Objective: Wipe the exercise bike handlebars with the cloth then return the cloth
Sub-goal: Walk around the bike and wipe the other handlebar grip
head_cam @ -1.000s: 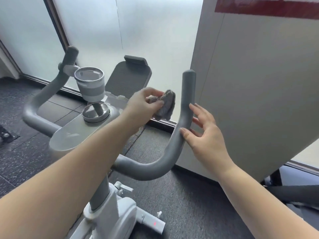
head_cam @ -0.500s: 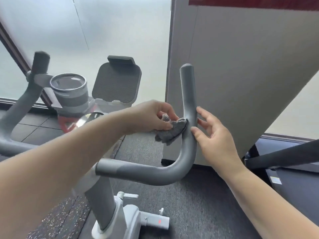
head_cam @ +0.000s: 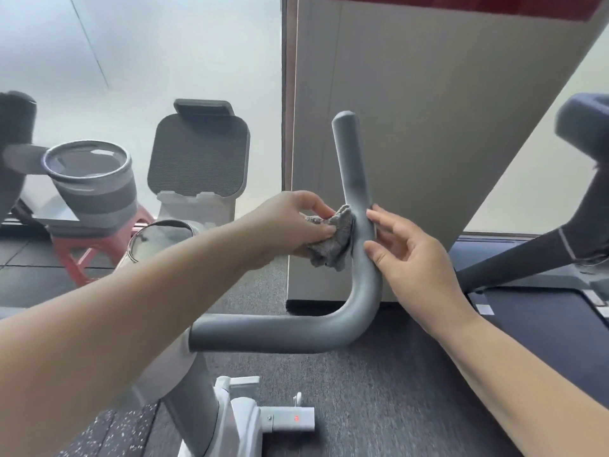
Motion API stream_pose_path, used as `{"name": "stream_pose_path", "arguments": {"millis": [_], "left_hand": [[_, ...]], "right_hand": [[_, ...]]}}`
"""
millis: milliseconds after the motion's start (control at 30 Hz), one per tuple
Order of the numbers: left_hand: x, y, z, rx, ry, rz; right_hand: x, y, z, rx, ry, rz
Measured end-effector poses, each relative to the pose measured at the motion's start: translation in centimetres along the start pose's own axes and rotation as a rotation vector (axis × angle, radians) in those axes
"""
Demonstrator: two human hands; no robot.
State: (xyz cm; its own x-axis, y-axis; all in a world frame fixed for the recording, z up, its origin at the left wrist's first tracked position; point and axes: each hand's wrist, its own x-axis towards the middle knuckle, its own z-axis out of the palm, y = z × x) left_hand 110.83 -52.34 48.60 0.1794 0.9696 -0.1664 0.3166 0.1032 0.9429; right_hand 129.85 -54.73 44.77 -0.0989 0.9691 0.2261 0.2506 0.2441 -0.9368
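Note:
The bike's right handlebar [head_cam: 354, 179] is a grey padded tube that runs right, bends and rises upright. My left hand [head_cam: 293, 222] holds a crumpled grey cloth [head_cam: 333, 240] and presses it against the left side of the upright part, just above the bend. My right hand [head_cam: 412, 258] rests on the right side of the same tube, thumb and fingertips touching it, fingers spread and holding nothing. The left handlebar [head_cam: 13, 127] shows only at the left edge.
A grey cup holder [head_cam: 92, 183] and a tablet holder [head_cam: 199, 156] sit at the bike's centre. A red stool [head_cam: 95, 249] stands behind. A beige pillar [head_cam: 445, 143] rises right behind the handlebar. Another machine's dark arm [head_cam: 586, 206] is at right.
My left hand brought the cloth from the air down onto the upright tube and keeps it there. My right hand shifted slightly up the tube. The view swung right.

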Motion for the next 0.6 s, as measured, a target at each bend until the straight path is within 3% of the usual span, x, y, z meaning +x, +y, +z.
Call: {"name": "stream_pose_path", "arguments": {"millis": [100, 267, 433, 533, 600], "left_hand": [[-1.2, -0.6, -0.1, -0.022, -0.123, -0.037], [-2.6, -0.9, -0.4, 0.170, -0.343, -0.030], [-2.7, -0.3, -1.1, 0.532, -0.431, 0.117], [-2.4, 0.4, -1.7, 0.565, -0.527, 0.106], [-1.9, 0.0, -2.0, 0.518, -0.472, 0.129]], "right_hand": [[-0.1, 0.0, 0.1, 0.006, 0.012, 0.000], [-0.2, 0.2, 0.3, 0.006, 0.025, 0.000], [-0.3, 0.3, 0.4, 0.012, 0.024, -0.001], [-0.3, 0.1, 0.3, 0.010, 0.011, 0.006], [-0.5, -0.1, 0.2, 0.024, -0.007, 0.010]]}}
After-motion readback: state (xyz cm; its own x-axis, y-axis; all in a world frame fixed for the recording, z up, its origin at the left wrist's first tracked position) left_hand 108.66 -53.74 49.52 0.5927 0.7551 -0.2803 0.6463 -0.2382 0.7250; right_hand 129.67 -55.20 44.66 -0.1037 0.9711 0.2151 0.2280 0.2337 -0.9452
